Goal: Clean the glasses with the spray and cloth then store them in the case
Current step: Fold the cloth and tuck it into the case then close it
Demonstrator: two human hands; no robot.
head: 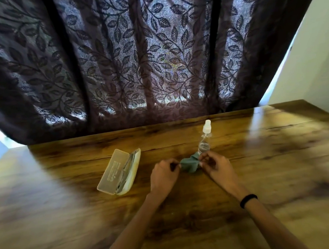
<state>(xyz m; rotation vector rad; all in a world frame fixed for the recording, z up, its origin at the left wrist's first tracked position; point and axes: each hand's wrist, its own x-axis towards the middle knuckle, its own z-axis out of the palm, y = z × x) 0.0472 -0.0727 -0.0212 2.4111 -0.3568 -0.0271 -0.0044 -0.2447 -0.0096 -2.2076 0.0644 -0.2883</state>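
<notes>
Wooden table (276, 156), glossy, dark-grained.
- Cloth (189, 164) – teal, bunched, held just above the tabletop near its middle, stretched between both hands.
- Left hand (164, 172) – fingers curled, pinching the cloth's left end.
- Right hand (216, 166) – fingers curled, pinching the cloth's right end; black wristband (248, 200) on the wrist.
- Spray bottle (204, 141) – clear, white nozzle, upright just behind the cloth; no hand on it.
- Case (109, 174) – pale, open, lid folded out to the left; lies well to the left of the hands.
- Glasses (124, 174) – dark frame, blurred, lying inside the open case.
- Curtain (137, 59) – dark, leaf-patterned, hanging behind the table's far edge.
</notes>
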